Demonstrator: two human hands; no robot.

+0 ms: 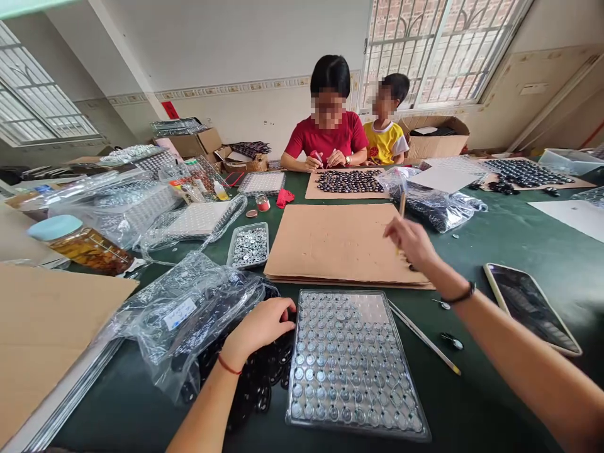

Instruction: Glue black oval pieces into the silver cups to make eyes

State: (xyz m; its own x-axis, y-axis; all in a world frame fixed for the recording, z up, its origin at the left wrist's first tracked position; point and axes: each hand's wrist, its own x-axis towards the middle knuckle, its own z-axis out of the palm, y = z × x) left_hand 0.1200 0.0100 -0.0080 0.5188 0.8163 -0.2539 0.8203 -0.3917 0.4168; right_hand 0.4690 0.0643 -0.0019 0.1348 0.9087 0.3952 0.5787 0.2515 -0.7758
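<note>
My left hand [264, 324] rests over a pile of glossy black oval pieces [264, 377], its thumb and forefinger apart with nothing visible between them. Its fingertips are close to the left edge of a clear plastic tray [358, 430] holding rows of small round silvery pieces. At the tray's far right corner the cups look unfilled. My right hand [413, 242] is closed around a thin wooden stick [402, 204], held upright over the right edge of a stack of brown cardboard sheets [325, 242]. A small dark piece [413, 268] lies on the cardboard below that hand.
A box of silvery discs [250, 246] stands left of the cardboard. Plastic bags [189, 321], a lidded jar [85, 245], a pen [427, 340] and a phone [533, 308] lie around. Across the table, a person in red [328, 135] works at a board of black pieces [349, 181], beside a child.
</note>
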